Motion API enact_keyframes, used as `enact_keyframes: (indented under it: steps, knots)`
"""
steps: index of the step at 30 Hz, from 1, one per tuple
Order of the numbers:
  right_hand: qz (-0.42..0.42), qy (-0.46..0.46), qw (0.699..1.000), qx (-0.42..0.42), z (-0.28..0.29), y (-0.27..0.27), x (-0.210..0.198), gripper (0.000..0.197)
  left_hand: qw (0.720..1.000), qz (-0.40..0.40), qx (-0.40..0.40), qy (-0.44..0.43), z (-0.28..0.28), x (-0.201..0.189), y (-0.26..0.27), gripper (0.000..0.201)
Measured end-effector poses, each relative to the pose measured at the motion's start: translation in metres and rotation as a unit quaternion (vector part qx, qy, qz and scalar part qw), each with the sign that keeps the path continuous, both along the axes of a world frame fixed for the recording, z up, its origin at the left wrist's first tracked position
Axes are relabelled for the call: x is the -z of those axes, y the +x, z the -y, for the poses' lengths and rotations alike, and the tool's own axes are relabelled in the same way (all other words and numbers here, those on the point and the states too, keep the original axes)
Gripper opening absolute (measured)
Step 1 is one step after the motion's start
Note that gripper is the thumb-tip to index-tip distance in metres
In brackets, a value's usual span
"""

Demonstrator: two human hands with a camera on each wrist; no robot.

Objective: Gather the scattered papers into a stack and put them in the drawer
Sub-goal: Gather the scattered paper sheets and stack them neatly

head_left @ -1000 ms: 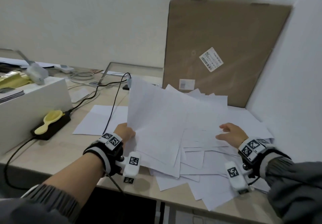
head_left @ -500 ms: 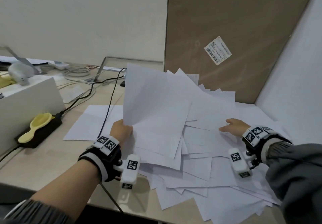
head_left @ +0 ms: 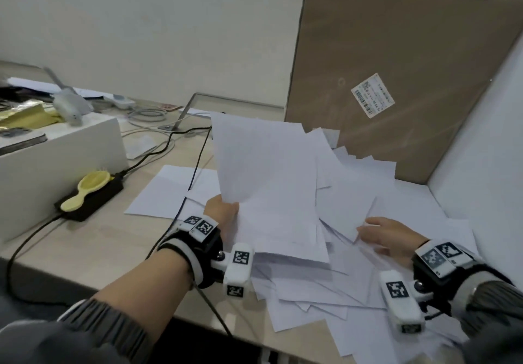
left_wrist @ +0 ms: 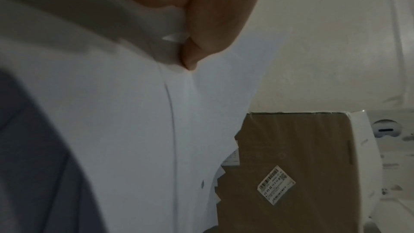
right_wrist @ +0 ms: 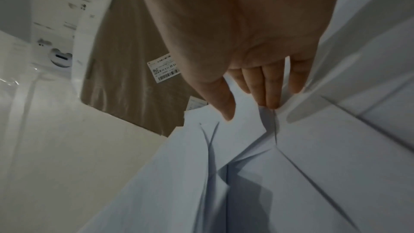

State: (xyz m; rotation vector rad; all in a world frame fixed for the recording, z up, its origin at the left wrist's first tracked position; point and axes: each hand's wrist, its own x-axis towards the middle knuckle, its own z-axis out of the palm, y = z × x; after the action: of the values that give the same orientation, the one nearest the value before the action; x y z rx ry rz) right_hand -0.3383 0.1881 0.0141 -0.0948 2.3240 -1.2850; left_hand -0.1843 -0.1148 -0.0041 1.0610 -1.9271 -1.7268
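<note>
Several white paper sheets (head_left: 348,193) lie scattered in a loose heap on the wooden desk (head_left: 93,244). My left hand (head_left: 222,212) grips the lower left edge of a bundle of sheets (head_left: 266,176) and holds it tilted up off the heap; in the left wrist view its fingers (left_wrist: 210,24) pinch that bundle of sheets (left_wrist: 125,112). My right hand (head_left: 387,235) rests on the right part of the heap, and its straight fingers (right_wrist: 271,86) touch a loose sheet (right_wrist: 246,148). No drawer is in view.
A large cardboard box (head_left: 396,66) stands against the wall behind the heap, and a white panel (head_left: 481,137) closes the right side. A white box (head_left: 56,151), a black power brick (head_left: 90,199) carrying a yellow brush (head_left: 87,188), and black cables (head_left: 195,171) occupy the left.
The left hand has swung the lifted bundle a little more upright and to the right. The right hand stays on the heap's right side. The head view has shifted.
</note>
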Motion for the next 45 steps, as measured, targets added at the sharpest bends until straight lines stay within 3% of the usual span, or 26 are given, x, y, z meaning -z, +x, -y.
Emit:
enact_keyframes:
  steps: [3,6,17,20,23,26,28,30,33,35,37,39,42,45]
  knots:
    - [0.027,-0.072,0.995,0.061,-0.01,0.013,0.0,0.038,1.0,-0.004,-0.008,-0.006,-0.004,0.005,0.014,0.009]
    - [0.027,-0.117,0.984,0.13,-0.021,0.025,-0.008,0.026,1.0,-0.004,-0.009,0.003,-0.003,0.005,0.03,0.026]
    - [0.048,-0.197,0.963,0.177,-0.021,0.053,-0.041,0.034,0.992,-0.061,0.017,0.109,0.009,0.005,0.046,0.026]
    - [-0.003,-0.224,0.95,0.216,-0.024,0.052,-0.044,0.028,0.996,-0.051,0.0,0.079,0.01,0.004,0.05,0.034]
    - [-0.04,-0.268,0.914,0.302,-0.03,0.053,-0.046,0.022,0.997,-0.029,-0.06,0.044,0.01,0.005,0.052,0.039]
    - [-0.044,-0.324,0.879,0.348,-0.034,0.061,-0.046,0.021,0.997,0.074,-0.014,-0.026,-0.006,-0.011,0.062,0.043]
    - [-0.04,-0.352,0.869,0.345,-0.028,0.072,-0.048,0.019,0.982,0.141,0.032,-0.12,-0.021,-0.017,0.071,0.041]
    - [-0.03,-0.375,0.867,0.326,-0.017,0.086,-0.048,0.019,0.983,0.141,0.058,-0.104,-0.032,-0.016,0.062,0.038]
    - [-0.011,-0.372,0.88,0.294,0.005,0.108,-0.041,0.019,0.992,0.057,0.051,0.1,-0.045,-0.016,0.056,0.042]
    - [0.011,-0.339,0.9,0.275,0.019,0.121,-0.03,0.014,0.982,0.025,0.081,0.168,-0.055,-0.014,0.055,0.044]
    - [0.048,-0.317,0.914,0.251,0.03,0.132,-0.019,0.006,0.968,0.028,0.089,0.233,-0.058,-0.015,0.055,0.047]
    - [0.099,-0.286,0.928,0.218,0.037,0.14,-0.008,0.01,0.953,0.048,0.146,0.261,-0.059,-0.015,0.055,0.052]
    - [0.151,-0.189,0.962,0.126,0.043,0.15,0.003,0.017,0.951,0.11,0.195,0.215,-0.061,-0.014,0.055,0.052]
    - [0.142,-0.041,0.989,0.003,0.037,0.155,-0.005,0.028,0.962,0.184,0.195,0.05,-0.064,-0.016,0.056,0.038]
